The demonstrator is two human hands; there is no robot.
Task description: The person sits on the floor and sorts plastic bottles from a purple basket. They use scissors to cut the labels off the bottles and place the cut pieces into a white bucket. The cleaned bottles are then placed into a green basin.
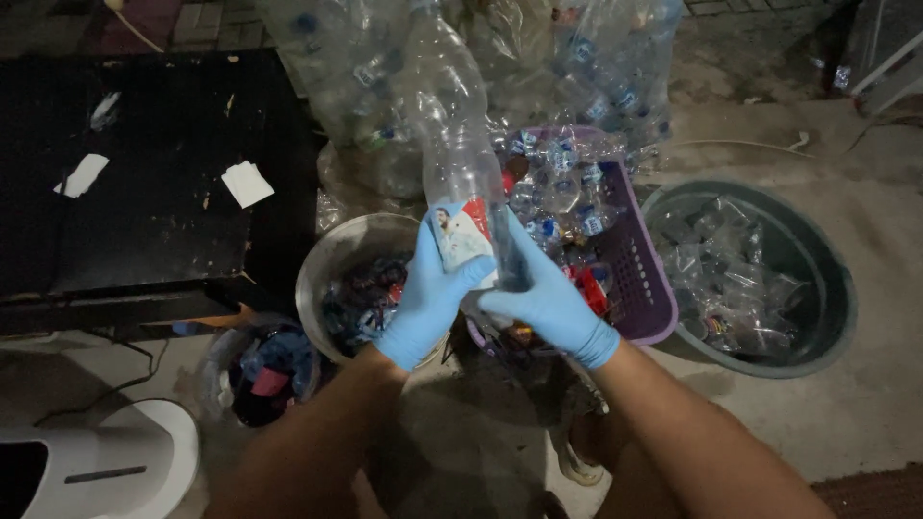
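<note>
A clear, crumpled plastic bottle (452, 125) with a coloured label near its base stands upright between my hands. My left hand (431, 293), in a light blue glove, grips the labelled lower part from the left. My right hand (551, 298), also gloved in blue, wraps the base from the right. Both hands hold the bottle above a metal bowl (332, 252) and the near edge of a purple basket (646, 279).
The purple perforated basket holds several crushed bottles. A grey-green round tub (827, 259) at right holds clear plastic. The metal bowl contains torn labels. A small container (261, 370) sits at lower left, a black table (144, 173) at left, bagged bottles (577, 58) behind.
</note>
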